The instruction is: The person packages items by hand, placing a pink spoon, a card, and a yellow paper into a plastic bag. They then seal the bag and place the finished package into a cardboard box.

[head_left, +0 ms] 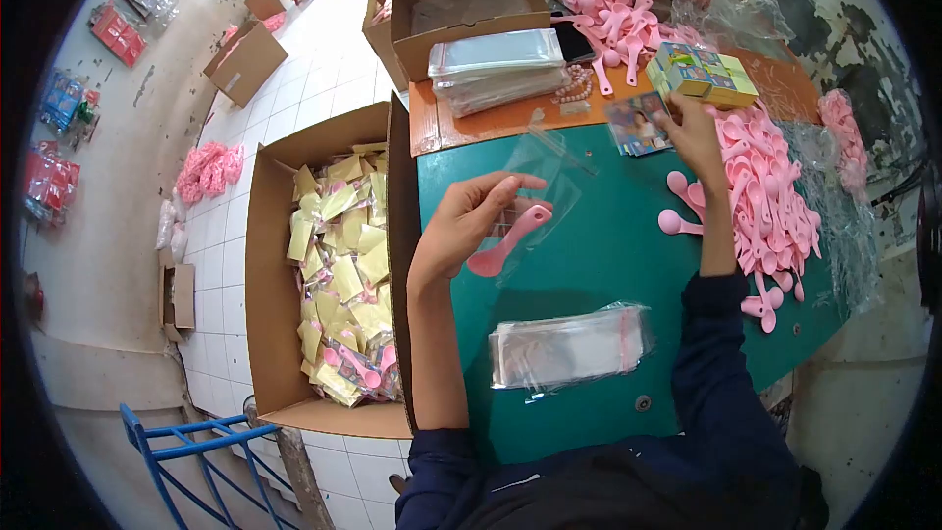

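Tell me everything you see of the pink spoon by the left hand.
The pink spoon looks like smooth plastic, with a rounded bowl and seemingly a small hole near the handle's end. It slants over the green table, bowl at lower left, at the left hand, overlapping a clear bag; whether inside it is unclear.

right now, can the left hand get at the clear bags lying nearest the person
Probably yes: the clear bags lie near the left hand on the green tabletop, with nothing on top of them, though that hand seems occupied with a pink spoon.
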